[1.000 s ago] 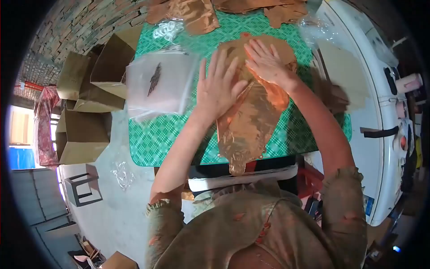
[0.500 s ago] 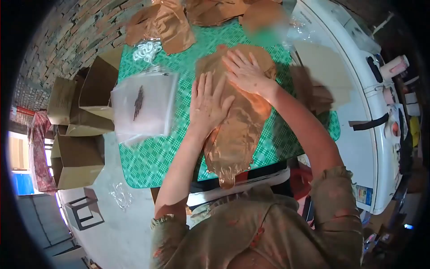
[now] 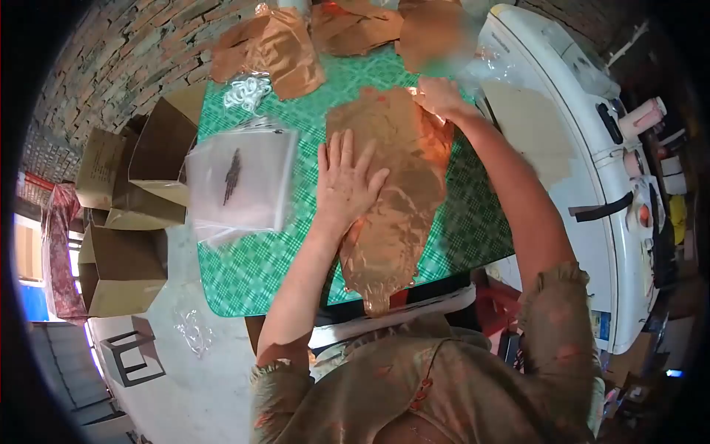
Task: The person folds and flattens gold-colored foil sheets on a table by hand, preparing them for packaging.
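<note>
A flat copper-coloured foil balloon (image 3: 396,214) lies lengthwise on the green checked tablecloth (image 3: 244,285), its narrow tab hanging toward me over the table's near edge. My left hand (image 3: 347,181) rests flat on the balloon's left side, fingers spread. At the upper right corner of the balloon, my right hand (image 3: 439,98) has its fingers curled in on the foil edge; the fingertips are hidden. Left of my left hand sits a stack of clear plastic bags (image 3: 262,177) with a bundle of thin dark sticks (image 3: 232,177) showing on it.
More copper foil pieces (image 3: 292,55) lie along the table's far side, near a pile of white loops (image 3: 248,92). Open cardboard boxes (image 3: 126,266) stand to the left. A white appliance (image 3: 577,140) lies along the right, and a brick wall (image 3: 133,59) rises at the back left.
My right hand has gone from lying flat on the balloon to its upper right edge, with the fingers now curled. My left hand stays flat in nearly the same place.
</note>
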`<state>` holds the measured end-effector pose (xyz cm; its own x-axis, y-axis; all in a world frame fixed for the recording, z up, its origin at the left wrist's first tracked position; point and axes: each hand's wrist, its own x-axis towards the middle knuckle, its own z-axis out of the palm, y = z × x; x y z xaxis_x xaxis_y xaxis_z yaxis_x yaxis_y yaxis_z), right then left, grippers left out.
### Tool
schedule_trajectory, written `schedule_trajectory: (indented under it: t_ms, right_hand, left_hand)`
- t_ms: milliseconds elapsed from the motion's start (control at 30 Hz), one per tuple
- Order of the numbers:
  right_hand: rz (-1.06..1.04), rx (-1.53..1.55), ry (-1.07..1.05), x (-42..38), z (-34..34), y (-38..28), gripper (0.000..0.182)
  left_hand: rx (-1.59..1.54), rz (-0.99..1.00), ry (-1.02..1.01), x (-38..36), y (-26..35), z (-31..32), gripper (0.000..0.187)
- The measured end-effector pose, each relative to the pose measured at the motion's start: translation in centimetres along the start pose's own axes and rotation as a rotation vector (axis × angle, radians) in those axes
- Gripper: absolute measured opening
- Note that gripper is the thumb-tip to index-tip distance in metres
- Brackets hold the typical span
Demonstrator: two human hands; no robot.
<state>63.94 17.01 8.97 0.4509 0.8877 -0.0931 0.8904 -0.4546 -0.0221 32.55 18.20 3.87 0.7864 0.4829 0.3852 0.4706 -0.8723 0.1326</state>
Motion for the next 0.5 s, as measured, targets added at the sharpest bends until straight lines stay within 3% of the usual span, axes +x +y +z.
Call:
schedule_trajectory:
  t_ms: [33, 233, 333, 433, 500]
  right_hand:
    - [0.008, 0.015, -0.067, 0.1, -0.8, -0.1, 0.048]
    - [-0.047, 0.137, -0.002, 0.7, -2.7, -0.8, 0.046]
    - [-0.137, 0.268, -0.133, 2.1, -4.4, -1.7, 0.043]
    - [-0.191, 0.212, -0.074, 2.5, -5.1, -2.4, 0.040]
    - [-0.105, 0.328, -0.106, 3.0, -4.6, -4.3, 0.042]
  left_hand:
    - [0.005, 0.002, 0.005, 0.0, 0.0, 0.1, 0.066]
    - [0.023, -0.014, -0.021, 0.0, 0.1, 0.2, 0.066]
    - [0.014, -0.013, -0.028, 0.0, 0.0, 0.1, 0.066]
    - [0.008, -0.006, -0.028, 0.0, 0.0, 0.1, 0.067]
    - [0.002, -0.004, -0.018, 0.0, -0.1, 0.2, 0.067]
